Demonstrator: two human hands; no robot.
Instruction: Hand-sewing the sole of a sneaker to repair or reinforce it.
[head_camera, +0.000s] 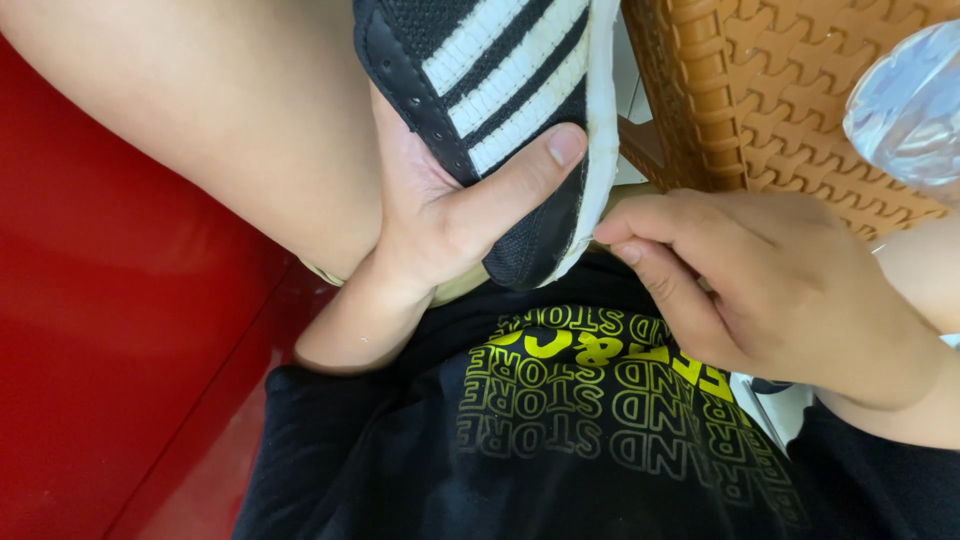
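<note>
L hand (440, 215) clamps shoe (500, 110) at heel, thumb pressed across the black side w/ white stripes; shoe sits over the lap, heel down. R hand (760, 290) pinching at the white sole edge, fingertips together. Looks like mid sole-edge work; next move needs a steady grip. Black shirt (560, 430) has yellow print. Orange chair (800, 90) top right, clear bottle (910, 100) beside it.

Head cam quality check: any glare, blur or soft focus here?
Head view: even, soft light, no hard shadows. Left hand and the black striped shoe are sharp. The clear plastic bottle at the right edge is blurred and glary. The red surface shows faint sheen. Right hand is slightly soft.
</note>
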